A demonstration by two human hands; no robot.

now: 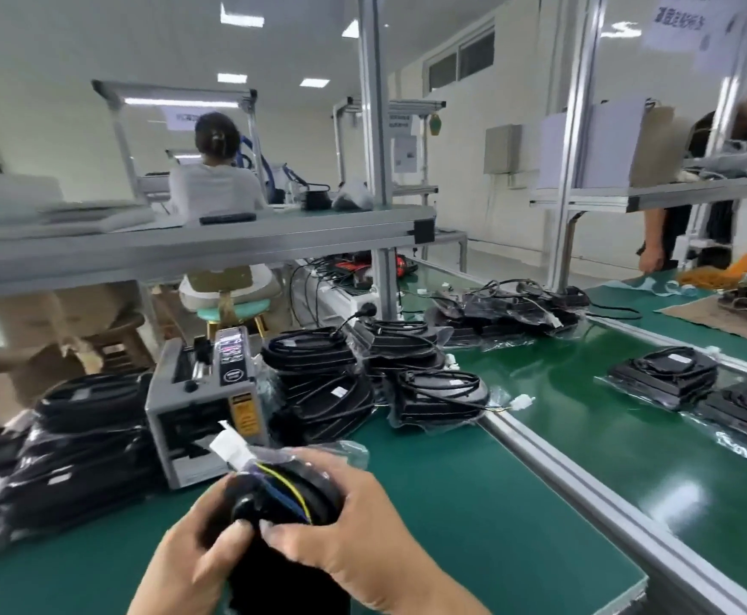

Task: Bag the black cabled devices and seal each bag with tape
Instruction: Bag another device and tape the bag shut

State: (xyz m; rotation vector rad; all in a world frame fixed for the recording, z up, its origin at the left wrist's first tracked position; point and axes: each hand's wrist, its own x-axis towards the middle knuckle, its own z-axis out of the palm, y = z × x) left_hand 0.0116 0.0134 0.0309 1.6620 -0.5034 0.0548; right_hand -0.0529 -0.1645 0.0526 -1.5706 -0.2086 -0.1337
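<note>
Both my hands grip one black cabled device in a clear plastic bag, low in the view over the green bench. My left hand holds its left side and my right hand curls over its right side. A white connector and coloured wires poke out at the top of the bag. The grey tape dispenser stands just behind the device. Bagged black devices lie in a pile at the left and in a heap behind the dispenser.
A green conveyor belt runs along the right with more bagged devices on it. An aluminium rail divides it from my bench. A shelf hangs overhead. One person sits beyond it; another stands at far right.
</note>
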